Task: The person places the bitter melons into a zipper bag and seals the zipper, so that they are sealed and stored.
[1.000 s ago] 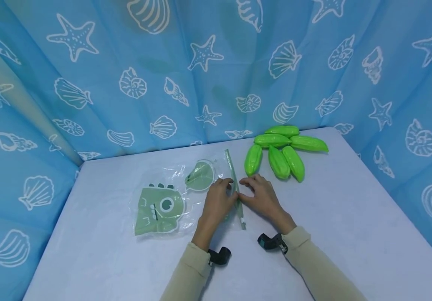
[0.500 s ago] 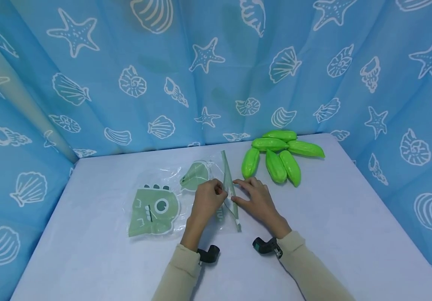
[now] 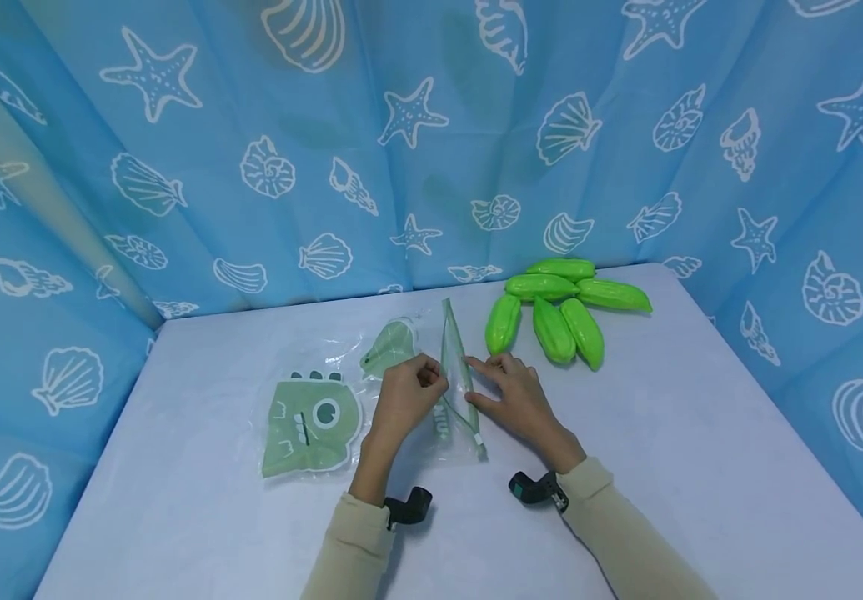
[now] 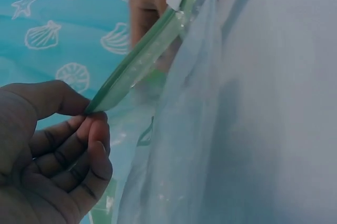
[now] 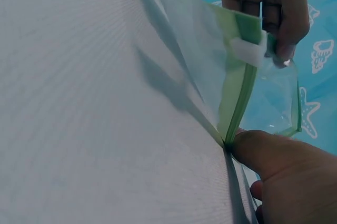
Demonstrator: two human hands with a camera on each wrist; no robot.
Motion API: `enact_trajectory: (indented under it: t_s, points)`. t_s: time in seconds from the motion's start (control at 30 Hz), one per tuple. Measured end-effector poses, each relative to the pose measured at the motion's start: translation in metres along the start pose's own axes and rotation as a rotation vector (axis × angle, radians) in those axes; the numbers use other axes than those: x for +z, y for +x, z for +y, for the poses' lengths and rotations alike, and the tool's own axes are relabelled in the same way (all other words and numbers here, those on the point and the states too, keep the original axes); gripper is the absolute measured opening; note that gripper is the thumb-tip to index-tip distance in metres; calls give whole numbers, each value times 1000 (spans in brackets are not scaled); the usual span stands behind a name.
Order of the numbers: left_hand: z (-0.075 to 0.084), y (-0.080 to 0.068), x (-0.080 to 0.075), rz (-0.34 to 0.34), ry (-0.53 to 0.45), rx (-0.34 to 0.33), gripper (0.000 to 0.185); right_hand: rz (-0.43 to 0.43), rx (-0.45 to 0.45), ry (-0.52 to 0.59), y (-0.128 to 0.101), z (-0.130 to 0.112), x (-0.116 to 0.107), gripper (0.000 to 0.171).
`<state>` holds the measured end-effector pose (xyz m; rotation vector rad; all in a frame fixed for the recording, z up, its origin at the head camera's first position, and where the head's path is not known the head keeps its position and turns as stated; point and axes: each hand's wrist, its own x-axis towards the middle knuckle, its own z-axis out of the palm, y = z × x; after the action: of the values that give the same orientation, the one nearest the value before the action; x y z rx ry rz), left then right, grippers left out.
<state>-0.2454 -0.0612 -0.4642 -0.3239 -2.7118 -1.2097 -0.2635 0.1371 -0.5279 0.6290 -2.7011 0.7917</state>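
A clear zip bag [image 3: 311,421] printed with a green dinosaur lies on the pale table [image 3: 671,433]. Its green zip strip [image 3: 452,354] runs along the right edge, with a white slider [image 3: 479,439] at the near end. My left hand [image 3: 408,392] pinches the upper lip of the strip [image 4: 142,61] and holds it off the table, so the mouth gapes. My right hand [image 3: 514,396] lies flat beside the bag. Its thumb [image 5: 274,155] presses the lower lip [image 5: 234,108] against the table. The slider [image 5: 248,50] shows in the right wrist view.
Several bright green toy pods [image 3: 551,312] lie in a cluster at the back right of the table. A blue curtain with white shells and starfish [image 3: 431,142] closes in the back and both sides. Bare table stretches to the right and front.
My left hand has pulled the upper lip of the zip up and to the left, so the bag mouth has spread. The right hand has stayed in place on the lower lip.
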Motion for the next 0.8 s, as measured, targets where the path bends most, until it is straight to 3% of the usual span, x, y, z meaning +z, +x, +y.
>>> enact_trajectory:
  t_s: [0.13,0.47,0.57,0.7,0.8]
  points:
    - [4,-2,-10,21,-36,-8,4,-31,2,-14,-1,0,1,43]
    - [15,-4,-30,8,-228,-102,7,-52,24,-27,2,2,0,44]
    - [13,-4,-32,57,-194,-72,10,-47,19,-24,2,2,1,45]
    - [10,-3,-37,187,-69,2,8,-45,19,-15,2,1,0,44]
    - [9,-3,-42,240,-21,9,7,-43,18,-6,2,0,-1,44]
